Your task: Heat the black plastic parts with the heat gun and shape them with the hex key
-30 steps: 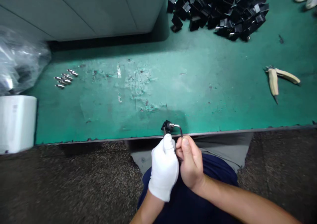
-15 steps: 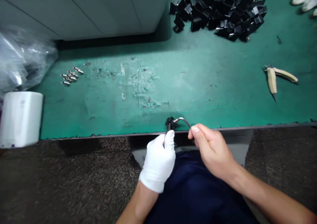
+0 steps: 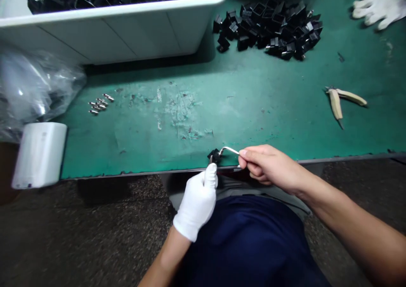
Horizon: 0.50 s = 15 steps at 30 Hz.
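My left hand (image 3: 196, 205), in a white cotton glove, grips a small black plastic fitting (image 3: 214, 155) just above the front edge of the bench, with a thin dark stem running down into the gloved fingers. A bent silver metal rod (image 3: 229, 150) sticks out of the fitting to the right. My bare right hand (image 3: 269, 164) pinches the rod's far end between thumb and forefinger. Both hands are close together in front of my dark blue lap.
A green bench (image 3: 203, 122) holds a heap of black square fittings (image 3: 269, 31), cream-handled pliers (image 3: 335, 101), and several metal pins (image 3: 99, 106). A white bin (image 3: 101, 37) of black parts, a plastic bag (image 3: 34, 88), a white roll (image 3: 39, 155) and white gloves (image 3: 379, 7) stand around it.
My right hand has moved away to the right from beside the left and now pinches the rod's end. The view has tilted up, showing the inside of the white bin.
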{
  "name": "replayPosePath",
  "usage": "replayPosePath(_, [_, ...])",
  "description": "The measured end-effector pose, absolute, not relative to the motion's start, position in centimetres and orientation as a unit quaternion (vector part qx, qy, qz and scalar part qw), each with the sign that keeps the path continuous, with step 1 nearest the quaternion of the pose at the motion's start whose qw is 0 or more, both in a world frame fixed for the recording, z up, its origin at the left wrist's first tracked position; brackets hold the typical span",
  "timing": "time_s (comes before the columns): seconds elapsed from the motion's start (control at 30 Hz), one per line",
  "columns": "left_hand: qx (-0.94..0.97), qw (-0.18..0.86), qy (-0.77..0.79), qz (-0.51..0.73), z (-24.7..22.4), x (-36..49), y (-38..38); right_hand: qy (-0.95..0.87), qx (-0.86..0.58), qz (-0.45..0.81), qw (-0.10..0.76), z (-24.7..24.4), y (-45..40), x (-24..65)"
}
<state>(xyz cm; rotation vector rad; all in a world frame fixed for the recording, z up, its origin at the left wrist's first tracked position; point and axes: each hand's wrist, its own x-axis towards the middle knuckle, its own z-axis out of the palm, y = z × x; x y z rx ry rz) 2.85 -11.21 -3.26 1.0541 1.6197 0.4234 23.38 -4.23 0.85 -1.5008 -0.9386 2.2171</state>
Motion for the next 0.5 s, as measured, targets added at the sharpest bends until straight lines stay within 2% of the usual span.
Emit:
replayPosePath(0.3, [0.404,0.584,0.674,0.207,-3.98,2.85,-11.48,-0.232,-0.523,0.801,0.178,1.07,-4.75,23.35])
replayPosePath(0.5, [0.293,0.672,0.622,0.276,-4.03,3.17,-11.69,-0.163,-0.493,0.837,0.173,1.19,-5.11,22.94])
